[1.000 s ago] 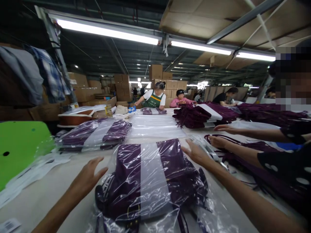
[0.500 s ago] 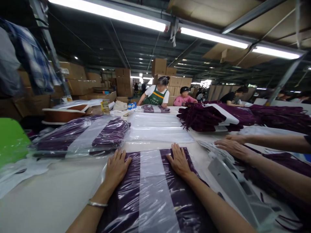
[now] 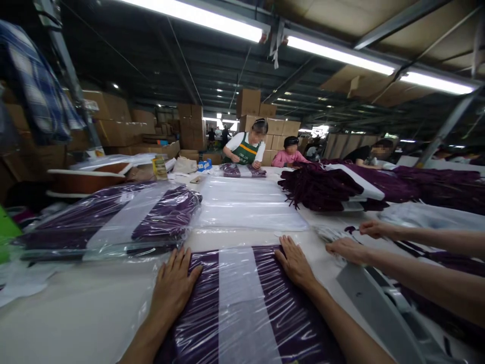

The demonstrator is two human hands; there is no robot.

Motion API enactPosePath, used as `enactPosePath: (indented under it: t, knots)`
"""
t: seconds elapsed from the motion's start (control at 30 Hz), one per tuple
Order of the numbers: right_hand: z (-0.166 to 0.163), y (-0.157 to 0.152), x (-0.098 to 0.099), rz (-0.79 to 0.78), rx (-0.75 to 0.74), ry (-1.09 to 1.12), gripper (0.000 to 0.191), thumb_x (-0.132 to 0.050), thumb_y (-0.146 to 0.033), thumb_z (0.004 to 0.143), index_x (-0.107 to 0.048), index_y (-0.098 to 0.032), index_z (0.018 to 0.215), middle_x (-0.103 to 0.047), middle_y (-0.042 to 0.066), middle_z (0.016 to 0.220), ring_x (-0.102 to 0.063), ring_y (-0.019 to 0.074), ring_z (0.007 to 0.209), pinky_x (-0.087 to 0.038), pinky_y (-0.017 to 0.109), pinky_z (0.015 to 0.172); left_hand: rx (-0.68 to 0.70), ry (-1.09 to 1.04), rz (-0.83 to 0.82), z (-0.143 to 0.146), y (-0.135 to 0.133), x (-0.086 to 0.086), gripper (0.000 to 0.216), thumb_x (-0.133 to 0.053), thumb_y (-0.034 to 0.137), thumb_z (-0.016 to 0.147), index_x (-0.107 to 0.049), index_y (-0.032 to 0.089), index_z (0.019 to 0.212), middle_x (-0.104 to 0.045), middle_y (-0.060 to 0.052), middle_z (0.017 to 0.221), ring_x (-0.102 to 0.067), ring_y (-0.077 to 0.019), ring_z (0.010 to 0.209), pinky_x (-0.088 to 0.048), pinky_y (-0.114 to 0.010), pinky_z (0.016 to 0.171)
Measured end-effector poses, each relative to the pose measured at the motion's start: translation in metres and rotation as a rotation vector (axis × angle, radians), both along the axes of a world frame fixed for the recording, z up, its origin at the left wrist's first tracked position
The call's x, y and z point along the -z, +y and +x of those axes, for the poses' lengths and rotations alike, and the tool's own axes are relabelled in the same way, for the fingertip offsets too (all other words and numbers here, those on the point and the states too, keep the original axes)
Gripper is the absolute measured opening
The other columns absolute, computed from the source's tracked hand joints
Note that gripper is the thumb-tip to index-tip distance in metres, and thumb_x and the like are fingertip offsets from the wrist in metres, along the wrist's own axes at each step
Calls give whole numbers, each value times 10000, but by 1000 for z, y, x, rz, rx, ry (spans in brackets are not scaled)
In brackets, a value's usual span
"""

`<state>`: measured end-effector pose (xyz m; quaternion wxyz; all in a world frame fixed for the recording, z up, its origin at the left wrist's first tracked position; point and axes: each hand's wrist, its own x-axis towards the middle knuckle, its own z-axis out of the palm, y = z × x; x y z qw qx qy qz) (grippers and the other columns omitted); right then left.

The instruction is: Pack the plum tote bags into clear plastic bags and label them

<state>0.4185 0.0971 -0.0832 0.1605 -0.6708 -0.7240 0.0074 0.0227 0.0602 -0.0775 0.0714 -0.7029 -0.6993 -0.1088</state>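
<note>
In front of me on the pale table lies a purple garment in a clear plastic bag (image 3: 204,313), with a white paper band down its middle. My left hand (image 3: 176,280) rests flat at its far left edge, fingers stretched forward and the thumb on the plastic. At the far right corner my right hand (image 3: 295,260) lies palm down, fingers stretched out. Neither hand grips anything. Beyond the garment is a stack of clear plastic bags (image 3: 250,202). More bagged purple garments (image 3: 162,215) are piled to the left.
A co-worker's hands (image 3: 352,245) reach in from the right, near a grey tool-like device (image 3: 379,303). Loose purple garments (image 3: 322,184) are heaped at the back right. Across the table a person in a green apron (image 3: 244,149) leans over another bagged garment (image 3: 244,170).
The near garment's plastic looks smoother, and both my hands sit slightly farther apart on it. The co-worker's hands at right have shifted, one now pinching something dark.
</note>
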Motion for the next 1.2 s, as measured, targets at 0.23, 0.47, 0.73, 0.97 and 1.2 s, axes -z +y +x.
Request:
enactPosePath:
  t: [0.23,0.47,0.73,0.97,1.2]
  knots:
    - [-1,0,0,7,12,21,697,-313,-556,1010,-379,-93,1527,-346,119,1593,-260,280,1499,-216,472,1224,104,-32,125,-8,9,17,654,-327,544,970,-501,137,1451,-460,-99,1539,-270,-299,1491,-292,-477,1183]
    - [-7,-7,-2,161,19,-42,595,-347,-545,1017,-534,-145,1416,-600,135,1384,-478,302,1349,-281,504,1174,102,-69,134,-9,11,20,652,-346,547,963,-503,141,1448,-458,-106,1540,-267,-310,1492,-301,-506,1178]
    - [-4,-8,6,433,-41,-97,453,-415,-459,1024,-625,-154,1285,-669,121,1290,-527,309,1306,-245,559,1189,64,-32,-9,2,-7,1,672,-422,497,945,-397,139,1513,-303,-109,1611,-203,-322,1516,-306,-524,1174]
    - [-6,-7,7,497,-266,-37,428,-424,-366,1030,-572,-155,1372,-577,118,1426,-495,249,1364,-347,493,1187,101,-80,-251,-3,-35,-9,705,-388,575,942,-260,251,1554,-139,-46,1651,-106,-307,1532,-327,-528,1164]
    - [-9,-7,3,286,-273,-95,544,-393,-459,1033,-425,-191,1505,-445,80,1542,-370,239,1453,-304,489,1212,117,-70,-288,2,-54,-12,627,-423,474,942,-280,328,1535,-90,-18,1652,-86,-308,1532,-297,-572,1163]
